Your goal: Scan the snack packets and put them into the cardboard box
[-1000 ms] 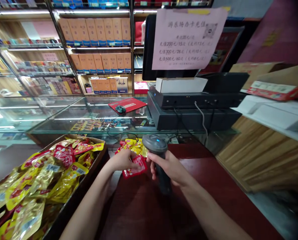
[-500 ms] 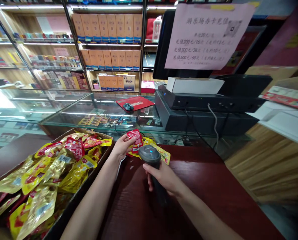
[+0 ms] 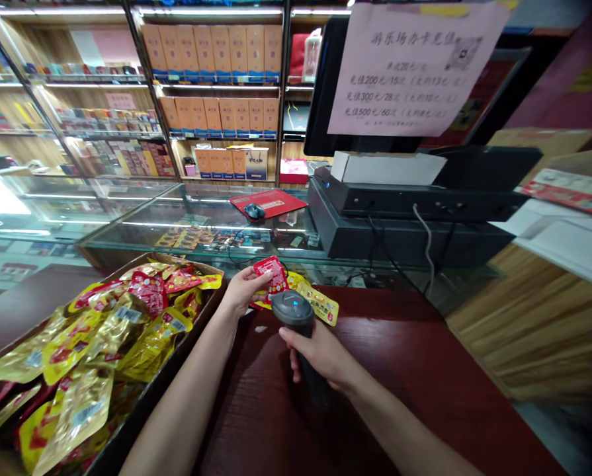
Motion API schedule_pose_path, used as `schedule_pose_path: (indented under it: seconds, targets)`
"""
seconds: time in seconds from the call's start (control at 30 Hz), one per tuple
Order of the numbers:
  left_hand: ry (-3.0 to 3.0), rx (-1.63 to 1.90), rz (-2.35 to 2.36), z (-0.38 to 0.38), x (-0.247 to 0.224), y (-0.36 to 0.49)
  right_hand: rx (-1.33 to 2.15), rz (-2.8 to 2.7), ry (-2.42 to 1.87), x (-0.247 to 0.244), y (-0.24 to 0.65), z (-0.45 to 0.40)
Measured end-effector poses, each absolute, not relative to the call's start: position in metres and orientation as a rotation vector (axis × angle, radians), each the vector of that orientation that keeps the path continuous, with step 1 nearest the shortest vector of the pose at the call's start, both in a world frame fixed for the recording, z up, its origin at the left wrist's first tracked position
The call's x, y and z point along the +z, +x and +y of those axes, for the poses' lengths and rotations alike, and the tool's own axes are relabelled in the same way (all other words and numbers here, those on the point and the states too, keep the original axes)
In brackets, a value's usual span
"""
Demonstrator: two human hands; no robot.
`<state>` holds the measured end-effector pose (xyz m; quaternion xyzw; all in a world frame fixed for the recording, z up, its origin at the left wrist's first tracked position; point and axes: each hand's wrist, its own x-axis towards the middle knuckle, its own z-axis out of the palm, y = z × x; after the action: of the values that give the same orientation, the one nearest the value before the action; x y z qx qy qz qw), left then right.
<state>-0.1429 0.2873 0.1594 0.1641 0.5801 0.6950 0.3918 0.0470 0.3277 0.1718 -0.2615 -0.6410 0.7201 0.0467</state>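
My left hand (image 3: 243,289) pinches a red snack packet (image 3: 272,272), its printed back turned toward me. Wrapped around the handle of a dark barcode scanner (image 3: 296,309) is my right hand (image 3: 320,354); a small blue light glows on the scanner's top. The scanner head is just in front of the red packet and hides its lower part. Behind the scanner, a yellow packet (image 3: 325,305) lies on the dark red tabletop (image 3: 389,370), with more yellow wrapping partly hidden beside it. To the left, a cardboard box (image 3: 209,311) is full of gold, yellow and red packets (image 3: 122,330).
A glass display counter (image 3: 141,221) runs behind the table, bearing a computer mouse (image 3: 254,211) on a red mat (image 3: 280,203). At the right stand a monitor with a pink notice (image 3: 409,73) and a black cash drawer (image 3: 385,238) with cables. Stocked shelves (image 3: 216,89) line the wall.
The scanner in my right hand has shifted slightly left and down. The red packet has moved a little to the right in my left hand.
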Motion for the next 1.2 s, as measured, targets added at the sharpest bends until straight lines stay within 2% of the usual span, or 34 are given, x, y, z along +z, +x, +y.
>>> schedule_pose_path:
  seconds: [0.43, 0.73, 0.93, 1.2]
  targets:
    - [0.478, 1.769, 1.462, 0.289, 0.155, -0.143, 2.195, -1.969, -0.760, 0.175, 0.049, 0.327]
    - [0.513, 1.817, 1.483, 0.277, 0.169, -0.131, 2.190, -1.963, -0.769, 0.184, 0.053, 0.327]
    - [0.613, 1.981, 1.582, 0.238, 0.204, -0.124, 2.164, -1.957, -0.756, 0.193, 0.058, 0.322]
    - [0.743, 2.045, 1.937, 0.140, 0.270, -0.151, 2.132, -2.129, -0.641, 0.196, 0.057, 0.301]
